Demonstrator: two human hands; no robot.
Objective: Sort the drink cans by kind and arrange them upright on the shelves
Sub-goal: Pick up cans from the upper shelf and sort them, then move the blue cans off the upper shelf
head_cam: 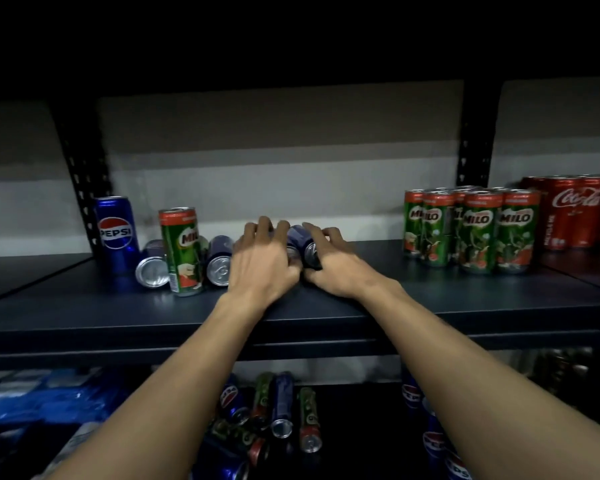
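On the dark shelf point(326, 306) my left hand point(262, 261) curls over a lying blue can that it mostly hides. My right hand point(333, 265) grips another lying blue Pepsi can point(303, 242) beside it. To the left stand an upright Pepsi can point(116, 233) and an upright Milo can point(183, 251), with two blue cans lying down, one point(152, 266) left of the Milo can and one point(219, 259) right of it. At the right stands a group of upright Milo cans point(471, 230), and beyond them upright red Coca-Cola cans point(575, 213).
Black perforated shelf posts rise at the back left point(84, 188) and back right point(473, 140). On the lower shelf lie several mixed Pepsi and Milo cans point(281, 410), with more Pepsi cans at the right point(430, 441) and blue plastic-wrapped packs point(45, 400) at the left.
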